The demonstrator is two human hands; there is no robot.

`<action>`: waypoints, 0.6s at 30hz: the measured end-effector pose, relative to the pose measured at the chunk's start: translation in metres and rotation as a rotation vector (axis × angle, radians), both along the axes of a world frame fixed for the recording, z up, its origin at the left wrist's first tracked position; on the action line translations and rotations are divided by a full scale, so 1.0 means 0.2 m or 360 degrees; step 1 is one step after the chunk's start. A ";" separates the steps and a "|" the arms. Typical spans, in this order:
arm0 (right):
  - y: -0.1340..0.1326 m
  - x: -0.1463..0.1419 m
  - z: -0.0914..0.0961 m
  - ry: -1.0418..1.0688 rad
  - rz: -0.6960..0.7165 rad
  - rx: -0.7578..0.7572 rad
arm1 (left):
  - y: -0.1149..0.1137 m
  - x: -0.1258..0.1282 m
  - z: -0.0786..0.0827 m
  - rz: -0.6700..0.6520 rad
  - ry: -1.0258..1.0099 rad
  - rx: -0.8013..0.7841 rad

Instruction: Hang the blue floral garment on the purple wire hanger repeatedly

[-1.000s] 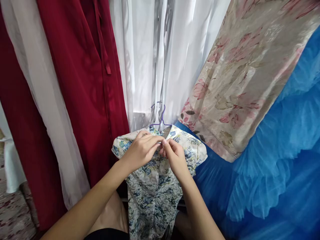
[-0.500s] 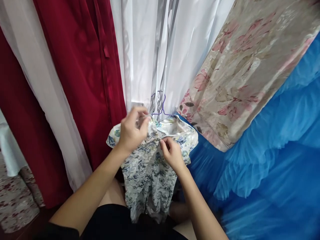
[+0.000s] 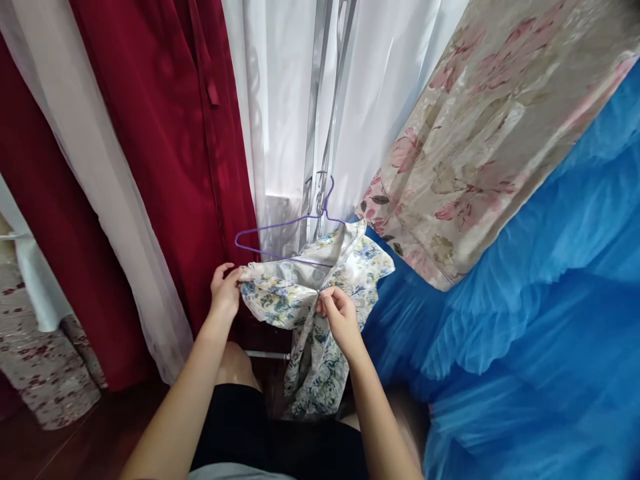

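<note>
A small floral garment (image 3: 320, 367), white with blue and yellow print, hangs from a purple wire hanger (image 3: 280, 225) by its right shoulder only. The hanger's left arm is bare and sticks out above the cloth. My left hand (image 3: 226, 291) pinches the garment's left shoulder edge, pulled out to the left and below the hanger. My right hand (image 3: 341, 317) is closed on the front of the garment near the bottom of the neck opening. The fingertips there hide the exact spot gripped.
Behind the hanger fall white cloth (image 3: 280, 100) and a metal stand pole (image 3: 320, 80). Dark red fabric (image 3: 160, 133) hangs at left. To the right are a beige floral dress (image 3: 480, 147) and blue ruffled tulle (image 3: 550, 300), close to the garment.
My left hand has moved left and down, drawing the garment's left shoulder off the hanger, whose left arm now shows. My right hand stays on the front, slightly lower.
</note>
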State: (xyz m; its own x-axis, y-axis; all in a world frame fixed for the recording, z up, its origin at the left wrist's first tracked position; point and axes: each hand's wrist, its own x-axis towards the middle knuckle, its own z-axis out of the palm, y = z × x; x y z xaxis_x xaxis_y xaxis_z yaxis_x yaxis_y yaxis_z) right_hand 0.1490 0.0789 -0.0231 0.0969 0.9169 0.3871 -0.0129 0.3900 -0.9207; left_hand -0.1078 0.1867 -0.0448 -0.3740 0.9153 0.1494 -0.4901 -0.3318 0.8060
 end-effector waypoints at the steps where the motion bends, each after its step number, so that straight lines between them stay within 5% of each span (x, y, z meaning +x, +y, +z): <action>1: -0.02 0.02 -0.04 0.0099 -0.0079 -0.0055 | -0.06 0.05 -0.06 -0.0026 -0.0006 -0.0030; 5: -0.14 0.10 -0.23 0.0318 -0.0491 -0.0212 | -0.31 0.25 -0.17 -0.0151 -0.0028 -0.0069; 10: -0.28 0.07 -0.33 0.0328 -0.0877 -0.0161 | -0.59 0.45 0.00 -0.0438 0.0005 0.0202; 12: -0.32 0.03 -0.27 0.0182 -0.0661 -0.0003 | -0.68 0.50 0.08 -0.0504 0.0171 0.0390; 16: -0.39 -0.04 -0.08 -0.0148 0.0334 0.0119 | -0.80 0.54 0.21 -0.0334 0.0656 0.0628; 18: -0.43 -0.06 -0.01 -0.0266 0.0459 0.0069 | -0.85 0.52 0.25 -0.0295 0.0803 0.0636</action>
State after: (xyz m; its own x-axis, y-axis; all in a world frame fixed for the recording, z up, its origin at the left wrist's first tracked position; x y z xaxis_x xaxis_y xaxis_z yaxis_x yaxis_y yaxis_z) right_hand 0.1368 -0.0066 -0.0250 -0.2325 0.8797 0.4149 0.0215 0.4311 -0.9021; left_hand -0.0031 0.0174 0.0048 -0.0112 0.7956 0.6057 -0.1629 -0.5991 0.7839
